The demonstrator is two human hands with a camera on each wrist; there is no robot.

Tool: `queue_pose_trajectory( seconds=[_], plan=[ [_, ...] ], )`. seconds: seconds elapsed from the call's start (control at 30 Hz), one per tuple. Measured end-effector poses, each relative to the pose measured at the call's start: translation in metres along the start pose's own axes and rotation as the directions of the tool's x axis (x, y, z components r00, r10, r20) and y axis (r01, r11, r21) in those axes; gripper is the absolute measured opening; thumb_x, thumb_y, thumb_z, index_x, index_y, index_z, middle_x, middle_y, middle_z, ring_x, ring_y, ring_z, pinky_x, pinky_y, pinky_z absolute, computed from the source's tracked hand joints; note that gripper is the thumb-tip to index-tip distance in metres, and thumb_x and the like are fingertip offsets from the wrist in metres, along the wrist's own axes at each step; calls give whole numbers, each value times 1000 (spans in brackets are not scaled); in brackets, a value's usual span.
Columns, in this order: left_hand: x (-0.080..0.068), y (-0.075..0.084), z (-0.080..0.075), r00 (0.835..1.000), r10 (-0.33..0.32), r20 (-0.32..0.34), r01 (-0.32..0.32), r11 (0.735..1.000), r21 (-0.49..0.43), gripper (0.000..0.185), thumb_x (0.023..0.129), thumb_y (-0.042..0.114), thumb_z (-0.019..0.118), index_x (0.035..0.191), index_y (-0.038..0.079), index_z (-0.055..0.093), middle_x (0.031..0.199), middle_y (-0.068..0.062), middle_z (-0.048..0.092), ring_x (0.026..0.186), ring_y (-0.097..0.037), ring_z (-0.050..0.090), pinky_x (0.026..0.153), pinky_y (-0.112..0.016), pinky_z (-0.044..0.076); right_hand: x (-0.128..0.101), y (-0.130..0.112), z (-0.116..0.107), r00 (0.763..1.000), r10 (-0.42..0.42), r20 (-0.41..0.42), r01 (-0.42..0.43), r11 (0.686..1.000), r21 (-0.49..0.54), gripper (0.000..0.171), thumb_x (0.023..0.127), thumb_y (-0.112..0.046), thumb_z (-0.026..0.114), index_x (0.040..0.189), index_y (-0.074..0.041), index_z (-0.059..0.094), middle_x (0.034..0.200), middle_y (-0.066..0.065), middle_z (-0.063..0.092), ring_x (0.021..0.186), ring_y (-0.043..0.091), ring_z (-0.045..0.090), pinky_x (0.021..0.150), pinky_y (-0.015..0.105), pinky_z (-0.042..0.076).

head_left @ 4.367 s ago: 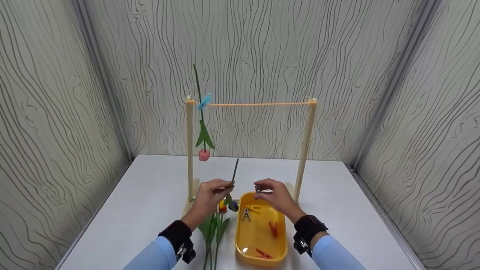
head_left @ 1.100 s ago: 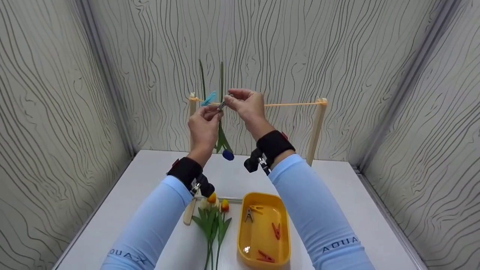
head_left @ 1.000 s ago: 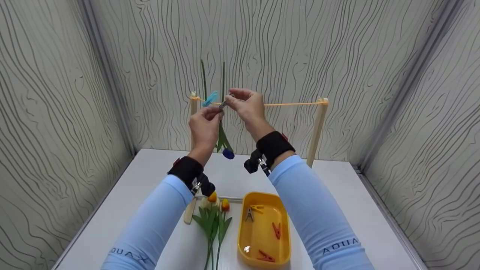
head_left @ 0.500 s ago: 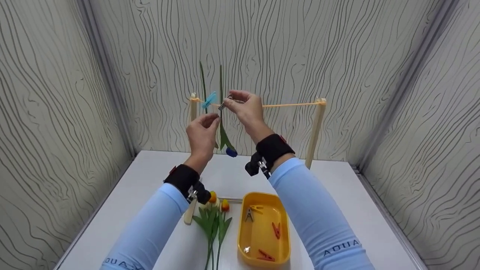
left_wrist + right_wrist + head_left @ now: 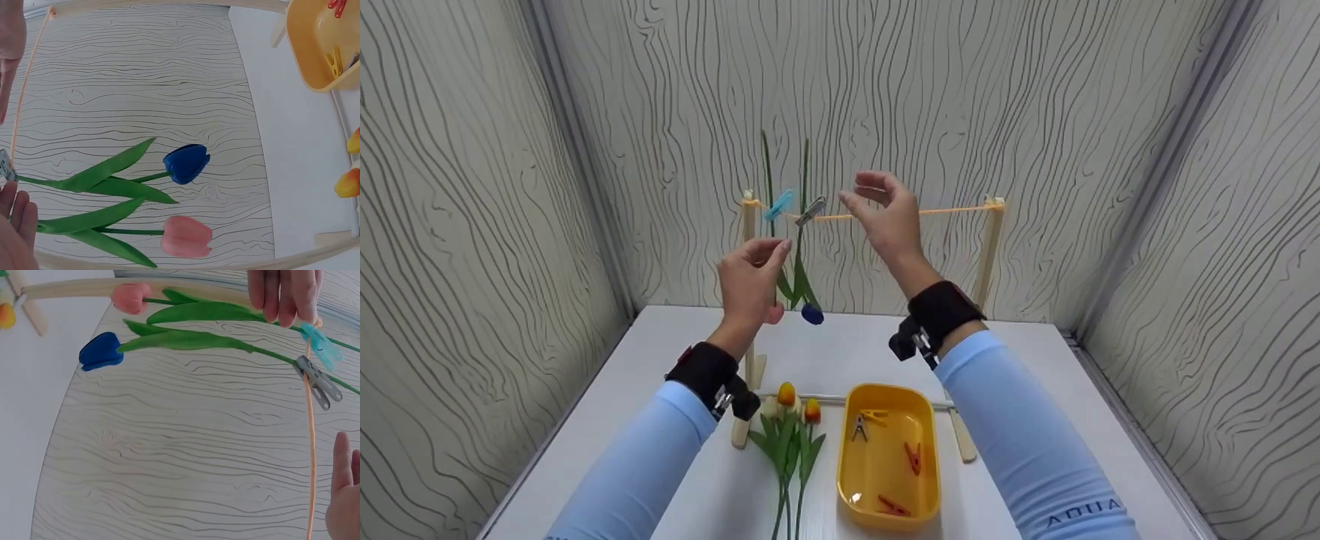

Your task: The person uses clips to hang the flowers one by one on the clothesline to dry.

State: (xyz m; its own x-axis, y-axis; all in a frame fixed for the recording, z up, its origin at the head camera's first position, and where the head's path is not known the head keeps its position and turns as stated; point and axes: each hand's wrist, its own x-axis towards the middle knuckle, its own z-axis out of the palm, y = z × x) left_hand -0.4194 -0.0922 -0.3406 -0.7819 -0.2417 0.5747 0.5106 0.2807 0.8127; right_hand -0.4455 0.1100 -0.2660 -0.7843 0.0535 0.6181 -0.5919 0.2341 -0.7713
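Note:
An orange string (image 5: 900,213) runs between two wooden posts (image 5: 988,247). A blue peg (image 5: 778,204) and a grey peg (image 5: 811,211) each clip a tulip stem to it. The blue tulip (image 5: 812,313) hangs head down from the grey peg (image 5: 318,381); the pink tulip (image 5: 129,297) hangs from the blue peg (image 5: 322,346). My right hand (image 5: 859,191) is open just right of the grey peg, touching nothing. My left hand (image 5: 765,251) hovers lower, left of the stems, fingers relaxed and empty. The left wrist view shows both flowers: blue tulip (image 5: 187,163), pink tulip (image 5: 185,236).
A yellow tray (image 5: 851,480) with several pegs sits on the white table (image 5: 1035,375) in front of the frame. Three loose tulips (image 5: 787,420) lie left of it. Patterned walls close in on three sides.
My right hand let go of the grey peg and drew away to the right. My left hand released the stem and sank. The blue tulip now hangs from the string by the peg.

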Motion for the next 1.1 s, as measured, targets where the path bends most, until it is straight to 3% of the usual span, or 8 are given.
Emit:
queue_pose_trajectory(
  seconds=[0.1,0.23,0.4,0.5,0.77,1.1],
  plan=[
    [-3,-1,-2,999,47,23,-48,999,26,19,104,20,76,115,6,83,111,-12,84,104,-24,79,92,-27,64,-8,7,-19,990,-139,11,139,984,-110,37,103,-19,77,135,-3,69,134,15,71,129,25,69,104,42,61],
    [-1,0,-1,995,79,52,-82,995,54,19,104,20,75,116,7,83,113,-12,83,106,-26,77,96,-35,63,-14,20,-36,961,-271,62,277,933,-231,33,103,-17,76,132,-2,70,130,14,72,125,26,70,96,42,64],
    [-3,1,-1,989,124,84,-131,988,87,20,103,21,76,118,10,83,115,-12,80,109,-29,71,98,-37,59,-25,42,-50,898,-410,160,440,824,-356,26,102,-13,76,125,-2,71,124,16,73,117,28,72,87,38,68],
    [-7,-2,-3,976,170,133,-186,975,119,20,104,20,76,119,11,82,117,-10,80,112,-29,70,98,-38,60,-38,58,-60,859,-459,225,511,754,-413,21,101,-9,77,120,-2,72,119,15,73,112,27,73,85,38,68],
    [-25,-20,-17,908,325,265,-369,919,139,16,101,13,78,116,11,83,115,-8,81,108,-29,72,93,-45,62,-80,103,-79,784,-464,411,620,618,-484,17,96,-8,82,112,-7,74,109,9,74,96,22,74,84,35,68],
    [-41,-42,-24,820,361,444,-476,861,179,16,99,11,80,115,13,83,114,-3,83,110,-25,73,96,-44,63,-113,149,-89,737,-325,593,657,552,-513,19,92,-8,87,104,-11,73,102,5,72,93,19,74,85,32,68]
  ],
)
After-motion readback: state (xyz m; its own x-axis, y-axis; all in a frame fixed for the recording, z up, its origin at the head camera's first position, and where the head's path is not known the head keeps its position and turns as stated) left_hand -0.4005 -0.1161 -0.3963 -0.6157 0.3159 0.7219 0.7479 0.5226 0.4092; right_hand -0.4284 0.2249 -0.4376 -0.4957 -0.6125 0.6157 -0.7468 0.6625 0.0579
